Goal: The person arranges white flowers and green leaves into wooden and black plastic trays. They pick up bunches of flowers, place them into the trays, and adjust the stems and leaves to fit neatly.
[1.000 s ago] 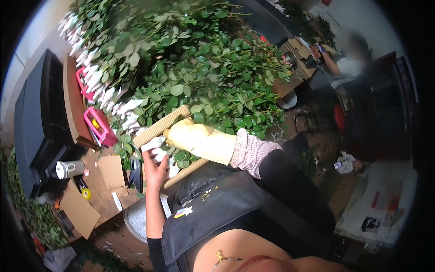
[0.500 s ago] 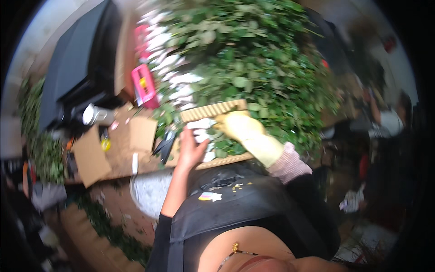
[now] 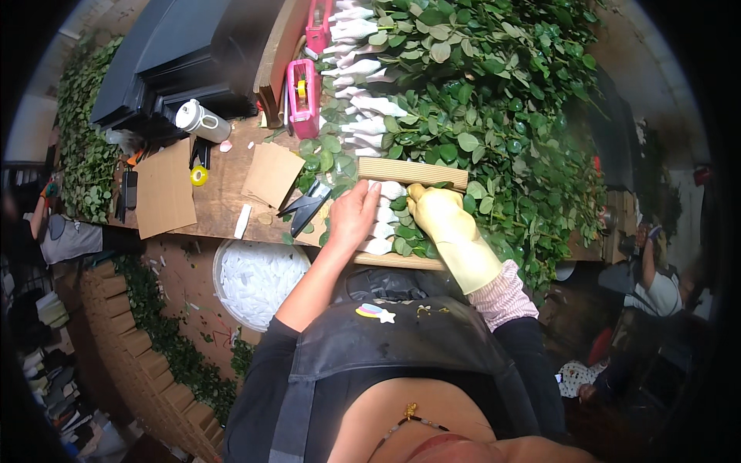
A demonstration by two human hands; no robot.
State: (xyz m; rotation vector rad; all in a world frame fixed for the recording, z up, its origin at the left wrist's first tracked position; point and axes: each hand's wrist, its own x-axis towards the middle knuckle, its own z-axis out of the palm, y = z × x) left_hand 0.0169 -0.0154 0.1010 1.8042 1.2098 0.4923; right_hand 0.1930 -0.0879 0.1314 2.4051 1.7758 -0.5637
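White-wrapped flower buds (image 3: pixel 382 230) lie in a row on corrugated cardboard (image 3: pixel 413 171), with their green leafy stems (image 3: pixel 407 245) pointing right. My bare left hand (image 3: pixel 353 214) is at the bud end, thumb and fingers closed around the far bud. Opposite it, my right hand (image 3: pixel 440 214), in a pale yellow rubber glove, curls closed over the stems just behind the buds. Leaves and the glove hide the gloved fingertips in part. Beyond the cardboard rises a large pile of leafy stems (image 3: pixel 494 116), with more wrapped buds (image 3: pixel 367 123) along its left side.
Left on the wooden table are black-handled scissors (image 3: pixel 307 210), cardboard pieces (image 3: pixel 166 189), a pink tape dispenser (image 3: pixel 303 108), a yellow tape roll (image 3: pixel 199 176) and a white mug (image 3: pixel 202 121). A tub of white sleeves (image 3: pixel 258 282) stands below the edge. People work at both sides.
The view has shifted and become sharper, so the table sits farther right in it. My left thumb has moved up toward the far bud. The gloved hand stays at the stems.
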